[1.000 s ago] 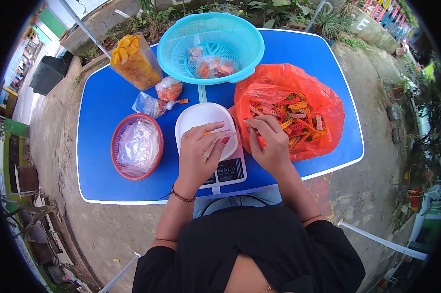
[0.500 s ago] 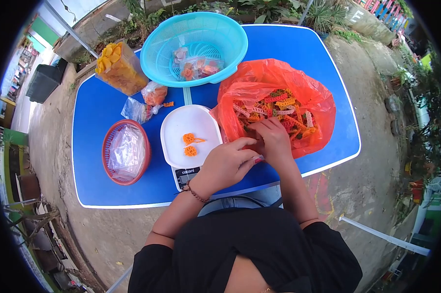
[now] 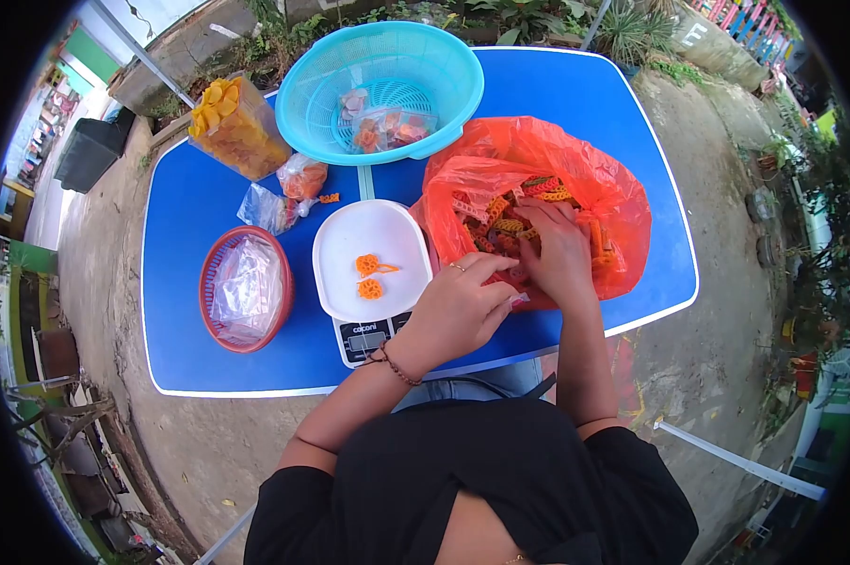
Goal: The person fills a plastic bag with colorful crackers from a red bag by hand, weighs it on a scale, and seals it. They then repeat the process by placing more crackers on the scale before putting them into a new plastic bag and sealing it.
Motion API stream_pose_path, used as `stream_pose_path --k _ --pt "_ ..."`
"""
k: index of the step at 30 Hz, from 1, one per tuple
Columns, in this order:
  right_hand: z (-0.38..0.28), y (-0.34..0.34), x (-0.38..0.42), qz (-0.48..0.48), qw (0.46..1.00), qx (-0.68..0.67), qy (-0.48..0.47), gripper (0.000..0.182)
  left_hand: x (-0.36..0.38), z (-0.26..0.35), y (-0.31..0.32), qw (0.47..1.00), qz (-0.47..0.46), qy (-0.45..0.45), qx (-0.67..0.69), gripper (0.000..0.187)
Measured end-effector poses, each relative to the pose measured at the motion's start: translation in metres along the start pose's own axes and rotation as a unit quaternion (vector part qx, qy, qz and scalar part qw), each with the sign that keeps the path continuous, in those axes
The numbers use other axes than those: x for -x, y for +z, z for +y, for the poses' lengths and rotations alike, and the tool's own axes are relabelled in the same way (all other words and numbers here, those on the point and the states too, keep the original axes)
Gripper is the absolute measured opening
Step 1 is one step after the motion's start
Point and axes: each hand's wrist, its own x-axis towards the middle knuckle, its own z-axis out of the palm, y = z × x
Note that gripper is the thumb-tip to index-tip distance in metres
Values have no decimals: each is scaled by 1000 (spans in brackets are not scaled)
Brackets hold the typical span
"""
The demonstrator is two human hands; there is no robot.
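Observation:
My right hand (image 3: 558, 247) reaches into a red plastic bag (image 3: 623, 202), its fingers apart over colourful crocheted-looking pieces (image 3: 510, 226) in yellow, orange, pink and green. At the bag's near rim, my left hand (image 3: 462, 299) is closed, thumb and fingers pinched together. A pale bit shows at its fingertips, but I cannot make out what it holds. Left of that hand stands a kitchen scale (image 3: 364, 343) with a white tray (image 3: 340, 245). Two orange pieces lie on the tray, an upper one (image 3: 367, 265) with a loop and a lower one (image 3: 370, 289).
A red basket (image 3: 283, 301) of clear plastic bags stands at the left. Behind are a turquoise basin (image 3: 298, 118) holding small packets, a container of yellow chips (image 3: 246, 141), and two small filled bags (image 3: 300, 177) (image 3: 267, 209). The blue table (image 3: 185, 353) has a white edge.
My right hand has moved right and deeper among the pieces, with its fingers spreading. My left hand has shifted slightly right along the bag's rim. The orange pieces on the tray stay put.

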Motion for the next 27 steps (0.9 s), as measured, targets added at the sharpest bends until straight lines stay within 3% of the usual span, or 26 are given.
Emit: stream_pose_path --k 4,10,16,19,22,25,27 --pt "5 -4 -2 -34 995 66 59 46 4 -2 6 999 1 3 -52 12" --pt "-1 15 1 -14 989 141 49 54 7 -5 6 998 -7 -31 -47 12" --pt "-10 5 15 -46 997 14 -56 42 7 -6 7 998 -12 -23 -52 12" --pt "-3 5 19 -36 997 -24 -59 30 7 -5 7 998 -14 -21 -54 13" --pt "-2 -5 17 -12 996 42 -74 19 9 -5 6 998 -15 -27 -51 13" --pt "-12 -7 3 -58 995 76 17 24 8 -3 5 998 -16 -37 -44 13" --pt "-5 7 -3 -18 997 71 8 25 9 -3 5 998 -14 -31 -48 13"
